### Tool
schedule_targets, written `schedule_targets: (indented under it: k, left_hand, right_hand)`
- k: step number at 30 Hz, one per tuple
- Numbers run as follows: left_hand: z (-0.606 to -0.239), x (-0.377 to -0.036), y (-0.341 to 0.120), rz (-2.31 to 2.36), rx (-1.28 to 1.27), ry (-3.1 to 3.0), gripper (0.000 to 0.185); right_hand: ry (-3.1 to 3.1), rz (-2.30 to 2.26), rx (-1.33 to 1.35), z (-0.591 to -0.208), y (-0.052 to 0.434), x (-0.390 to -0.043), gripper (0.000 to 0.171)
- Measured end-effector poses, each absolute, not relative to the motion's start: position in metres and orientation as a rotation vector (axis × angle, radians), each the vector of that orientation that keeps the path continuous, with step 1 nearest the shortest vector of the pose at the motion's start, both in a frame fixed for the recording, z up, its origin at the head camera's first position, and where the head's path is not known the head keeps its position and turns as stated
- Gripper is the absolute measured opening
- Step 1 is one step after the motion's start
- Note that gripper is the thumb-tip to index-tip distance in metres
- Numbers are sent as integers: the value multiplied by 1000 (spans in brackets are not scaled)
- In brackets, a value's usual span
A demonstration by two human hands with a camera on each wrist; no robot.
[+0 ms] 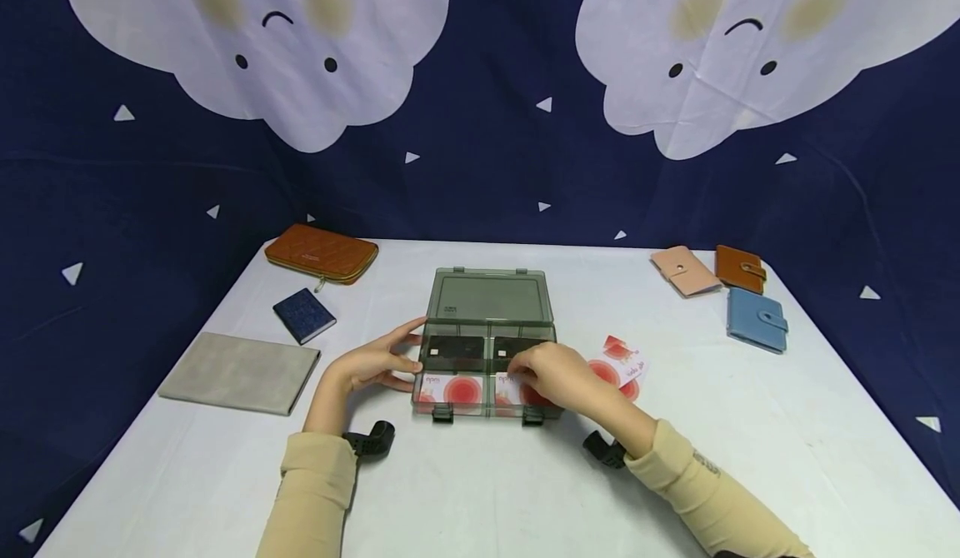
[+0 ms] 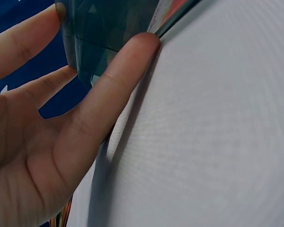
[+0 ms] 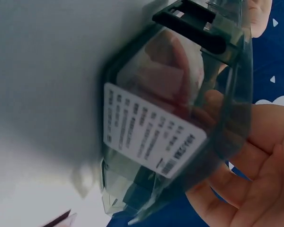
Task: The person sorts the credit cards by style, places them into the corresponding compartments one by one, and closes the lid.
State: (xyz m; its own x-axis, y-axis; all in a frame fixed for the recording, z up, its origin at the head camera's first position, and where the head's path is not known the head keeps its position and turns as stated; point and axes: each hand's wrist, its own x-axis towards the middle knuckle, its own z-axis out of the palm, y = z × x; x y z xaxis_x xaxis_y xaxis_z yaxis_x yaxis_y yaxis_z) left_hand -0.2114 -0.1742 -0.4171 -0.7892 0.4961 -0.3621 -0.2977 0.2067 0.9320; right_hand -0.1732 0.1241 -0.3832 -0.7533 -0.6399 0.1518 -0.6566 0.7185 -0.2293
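The left hand (image 1: 371, 364) steadied the open box (image 1: 486, 364) with straight fingers. The right hand (image 1: 553, 372), fingers curled, pressed a card (image 1: 514, 391) into its compartment; some loose cards (image 1: 624, 362) waited on the tabletop (image 1: 480, 483).

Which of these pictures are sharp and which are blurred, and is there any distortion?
Head view: evenly lit and sharp, wide-angle lens bowing the white table edges. Left wrist view: left hand soft, too close. Right wrist view: the smoky transparent plastic organiser box is blurred; its white barcode label is unreadable.
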Motion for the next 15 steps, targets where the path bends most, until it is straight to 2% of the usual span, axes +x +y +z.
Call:
schedule_targets:
  k: [10, 15]
  left_hand:
    - [-418, -211, -174, 1650, 162, 1864, 85]
    - [-418, -212, -174, 1655, 157, 1866, 85]
  right_hand:
    - [-2898, 662, 949, -366, 168, -184, 19]
    - [-3061, 564, 944, -369, 203, -197, 39]
